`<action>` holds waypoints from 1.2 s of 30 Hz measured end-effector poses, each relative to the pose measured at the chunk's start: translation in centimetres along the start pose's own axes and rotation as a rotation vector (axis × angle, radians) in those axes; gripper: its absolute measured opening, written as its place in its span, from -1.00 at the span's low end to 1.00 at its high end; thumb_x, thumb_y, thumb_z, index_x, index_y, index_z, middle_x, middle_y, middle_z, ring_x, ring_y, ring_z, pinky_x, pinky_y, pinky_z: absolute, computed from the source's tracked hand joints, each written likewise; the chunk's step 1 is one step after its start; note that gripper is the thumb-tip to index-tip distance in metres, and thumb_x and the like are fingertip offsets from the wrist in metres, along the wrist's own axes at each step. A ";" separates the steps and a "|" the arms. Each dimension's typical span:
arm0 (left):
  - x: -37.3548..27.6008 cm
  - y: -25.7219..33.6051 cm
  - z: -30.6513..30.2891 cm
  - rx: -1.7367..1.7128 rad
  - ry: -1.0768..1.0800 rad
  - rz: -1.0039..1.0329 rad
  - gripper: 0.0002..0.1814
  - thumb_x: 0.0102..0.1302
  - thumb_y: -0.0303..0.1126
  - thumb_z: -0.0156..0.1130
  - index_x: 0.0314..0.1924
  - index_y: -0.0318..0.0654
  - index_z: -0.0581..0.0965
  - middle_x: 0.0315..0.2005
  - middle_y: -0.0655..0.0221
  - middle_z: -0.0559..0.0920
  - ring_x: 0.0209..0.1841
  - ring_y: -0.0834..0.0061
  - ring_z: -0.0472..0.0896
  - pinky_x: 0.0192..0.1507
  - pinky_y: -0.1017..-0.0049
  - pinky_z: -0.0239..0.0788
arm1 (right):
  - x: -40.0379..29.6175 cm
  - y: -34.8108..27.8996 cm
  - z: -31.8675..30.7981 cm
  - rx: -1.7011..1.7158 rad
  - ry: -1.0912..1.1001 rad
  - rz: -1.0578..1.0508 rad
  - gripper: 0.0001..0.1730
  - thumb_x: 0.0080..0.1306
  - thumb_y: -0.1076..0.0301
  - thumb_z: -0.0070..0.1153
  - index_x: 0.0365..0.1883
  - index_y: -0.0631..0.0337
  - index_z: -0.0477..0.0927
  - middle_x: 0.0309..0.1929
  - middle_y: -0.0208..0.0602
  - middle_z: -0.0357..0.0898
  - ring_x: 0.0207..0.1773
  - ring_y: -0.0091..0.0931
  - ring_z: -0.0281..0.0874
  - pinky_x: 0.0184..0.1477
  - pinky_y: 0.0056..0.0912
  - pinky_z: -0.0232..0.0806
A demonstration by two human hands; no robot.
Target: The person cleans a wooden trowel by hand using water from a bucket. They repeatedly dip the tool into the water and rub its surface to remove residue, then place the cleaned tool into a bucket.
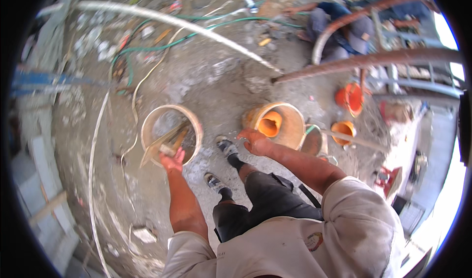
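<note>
My left hand (172, 160) is at the near rim of a round pale bucket (199, 130). Between its thumb and fingers is the pale end of a wooden-handled tool (179, 139); the exact kind of tool is unclear. Beside that, a thin wooden board (162, 139) slants across the bucket and sticks out over the rim. My right hand (257, 142), fingers loosely curled and apart, hovers in front of a second pale bucket (293, 130), with nothing visible in it. Inside this second bucket sits a small orange pail (269, 125).
A person (332, 27) crouches at the upper right behind rusty pipes (368, 62). Orange pails (348, 97) stand right, near another bucket (312, 139) with a long stick (354, 139) by it. A green hose (162, 47) and pale cable (134, 93) cross the dirty ground.
</note>
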State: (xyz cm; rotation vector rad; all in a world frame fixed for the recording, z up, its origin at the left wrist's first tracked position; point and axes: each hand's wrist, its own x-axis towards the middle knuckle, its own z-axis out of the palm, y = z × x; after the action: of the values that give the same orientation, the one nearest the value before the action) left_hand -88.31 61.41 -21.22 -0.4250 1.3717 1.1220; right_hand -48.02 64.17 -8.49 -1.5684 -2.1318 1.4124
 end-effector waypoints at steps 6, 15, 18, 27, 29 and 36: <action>-1.9 -1.7 5.6 0.185 -0.170 0.107 -0.16 0.22 0.01 0.25 0.43 0.01 0.14 0.30 0.37 0.33 0.22 0.06 0.40 0.19 0.04 0.31 | -10.9 5.6 -1.6 -0.038 0.069 0.394 -0.61 0.19 0.43 0.05 0.04 0.11 0.52 0.00 0.02 0.54 0.13 -0.07 0.49 0.17 -0.06 0.35; -14.1 4.2 8.3 0.907 -0.026 0.340 -0.33 0.24 -0.21 0.25 0.34 -0.18 0.32 0.11 0.27 0.49 0.06 0.37 0.50 0.02 0.28 0.40 | -27.5 6.6 5.7 0.061 0.076 0.753 -0.64 0.17 0.35 0.12 -0.02 0.05 0.56 0.03 0.00 0.55 0.20 -0.10 0.46 0.22 -0.10 0.31; -23.4 6.8 7.4 1.004 -0.054 0.492 -0.27 0.21 -0.29 0.26 0.38 -0.26 0.27 0.15 0.28 0.48 0.09 0.39 0.48 0.04 0.28 0.37 | -33.0 5.1 7.0 0.160 0.209 0.815 -0.61 0.16 0.34 0.13 0.00 0.06 0.57 0.04 0.02 0.58 0.18 -0.09 0.48 0.21 -0.09 0.32; -38.6 12.7 2.1 1.709 -0.678 1.205 -0.51 0.39 -0.34 0.21 0.26 -0.41 0.43 0.19 0.20 0.51 0.20 0.29 0.45 0.26 0.29 0.27 | -50.2 0.2 15.8 0.317 0.601 0.969 -0.64 0.20 0.31 0.13 -0.01 0.09 0.58 -0.01 0.03 0.61 0.12 -0.09 0.53 0.16 -0.12 0.36; -39.3 12.5 1.9 1.778 -0.721 1.297 -0.53 0.41 -0.28 0.23 0.22 -0.41 0.48 0.18 0.20 0.53 0.20 0.28 0.45 0.26 0.30 0.27 | -53.6 -1.4 17.9 0.387 0.611 1.046 -0.63 0.22 0.30 0.12 0.01 0.08 0.58 -0.01 0.02 0.61 0.12 -0.10 0.53 0.16 -0.13 0.36; -45.0 -0.9 6.6 2.045 -1.052 1.098 -0.52 0.37 -0.30 0.27 0.21 -0.40 0.48 0.13 0.23 0.58 0.15 0.23 0.49 0.24 0.28 0.29 | -59.7 -4.5 22.2 0.648 0.827 1.083 -0.63 0.26 0.24 0.13 0.05 0.04 0.56 0.00 0.05 0.60 0.08 -0.06 0.54 0.10 -0.07 0.38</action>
State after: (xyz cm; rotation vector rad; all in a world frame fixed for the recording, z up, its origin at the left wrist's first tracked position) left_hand -75.82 49.30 20.79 2.2053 0.9853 0.0285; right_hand -37.51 2.82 5.90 -2.4185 -0.2607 1.0665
